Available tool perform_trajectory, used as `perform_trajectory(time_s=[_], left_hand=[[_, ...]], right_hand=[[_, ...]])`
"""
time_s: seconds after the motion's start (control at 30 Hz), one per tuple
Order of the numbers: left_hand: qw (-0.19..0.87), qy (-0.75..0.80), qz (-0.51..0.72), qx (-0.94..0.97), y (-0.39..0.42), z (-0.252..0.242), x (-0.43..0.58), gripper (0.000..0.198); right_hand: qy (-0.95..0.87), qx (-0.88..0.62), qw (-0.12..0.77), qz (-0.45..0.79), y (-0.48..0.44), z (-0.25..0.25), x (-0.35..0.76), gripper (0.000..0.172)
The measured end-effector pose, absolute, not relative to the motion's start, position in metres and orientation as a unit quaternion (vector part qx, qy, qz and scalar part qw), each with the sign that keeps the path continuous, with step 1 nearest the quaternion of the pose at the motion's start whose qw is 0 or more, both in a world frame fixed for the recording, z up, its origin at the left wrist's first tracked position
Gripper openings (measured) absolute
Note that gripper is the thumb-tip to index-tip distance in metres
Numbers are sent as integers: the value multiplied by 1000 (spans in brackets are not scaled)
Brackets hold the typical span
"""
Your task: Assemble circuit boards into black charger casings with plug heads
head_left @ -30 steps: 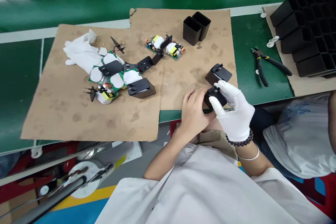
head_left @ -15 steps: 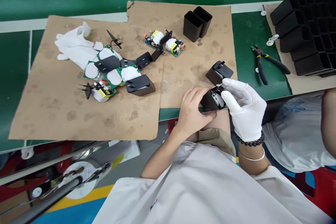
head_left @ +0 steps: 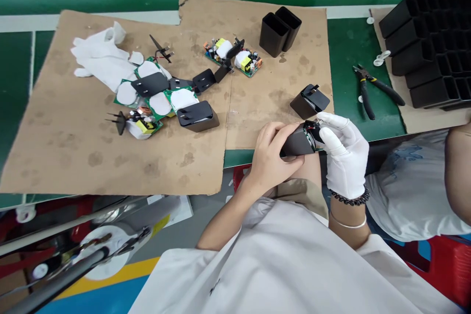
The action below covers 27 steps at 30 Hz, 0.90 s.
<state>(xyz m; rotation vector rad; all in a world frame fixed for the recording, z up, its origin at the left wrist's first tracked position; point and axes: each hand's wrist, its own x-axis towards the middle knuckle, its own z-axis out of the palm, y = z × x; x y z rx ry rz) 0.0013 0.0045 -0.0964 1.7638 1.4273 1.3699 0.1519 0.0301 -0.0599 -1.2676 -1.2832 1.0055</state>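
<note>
My bare left hand (head_left: 274, 154) is wrapped round a black charger housing (head_left: 297, 141), which lies tilted with its open end to the right. A green circuit board edge and red wires show in that end. At the opening, my white-gloved right hand (head_left: 344, 144) pinches a black plug cap (head_left: 314, 130) joined by the wires; the fingertips partly hide it. Just behind stands another charger (head_left: 310, 101) with its pronged cap on top. Farther left lies a capped charger (head_left: 197, 117) beside several circuit boards (head_left: 160, 106) with white pads.
Two open black housings (head_left: 274, 34) stand at the back of the cardboard (head_left: 187, 167). Cutting pliers (head_left: 364, 91) lie on the green table, left of many black housings (head_left: 434, 54). A white glove (head_left: 99, 56) rests at left. Another person's arm (head_left: 458, 171) is at right.
The housing in my left hand has turned so that more of its side shows and its opening faces right. My right hand has shifted slightly, still pinching the plug cap.
</note>
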Motion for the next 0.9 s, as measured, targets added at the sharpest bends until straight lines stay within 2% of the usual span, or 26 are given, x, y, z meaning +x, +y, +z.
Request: perform_trajectory(time_s=[0.2,0.57,0.77,0.9], left_hand=[[224,513,524,642,4,-98,1,53],[197,526,528,637,5,-98,3,48],[205,530,515,641,5,-99,1,52],[202,518,515,653,5,-101,1,53]], right_hand=[[-539,-530,510,410,27,-58,151,30],[-593,-504,531,336,16,-59,149,21],[-627,-497,498,334,17,-61,149,34],[-616,-525,490,324,18,-58,143,25]])
